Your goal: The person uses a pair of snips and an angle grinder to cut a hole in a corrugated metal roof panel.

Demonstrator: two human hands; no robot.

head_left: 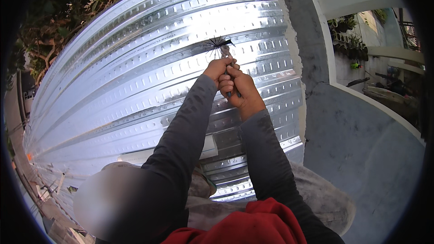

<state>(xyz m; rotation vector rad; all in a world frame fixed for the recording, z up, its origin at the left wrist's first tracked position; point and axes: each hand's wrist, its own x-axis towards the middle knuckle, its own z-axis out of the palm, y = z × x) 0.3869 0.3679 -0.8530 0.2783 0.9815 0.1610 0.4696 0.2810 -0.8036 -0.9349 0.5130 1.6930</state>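
Note:
Both hands meet over the shiny ribbed metal sheets point(149, 81). My right hand point(244, 88) is closed around the two dark handles of a pair of pliers point(228, 94), whose handle ends stick out below the fingers. Just to its left, my left hand point(218, 69) is closed on the upper part of the pliers, fingers against the right hand. Beyond the fingertips, around the tool's head, thin dark wires point(216, 44) fan out in a star over a dark spot on the sheet. The fingers hide most of the tool and the lower wire ends.
A rough concrete edge point(296, 54) borders the sheets on the right, with a grey wall point(352, 126) beyond. Leafy plants point(63, 22) stand at the far left. A pale strip point(210, 147) lies near my knees. Lower left, a rounded shape point(106, 194) is blurred.

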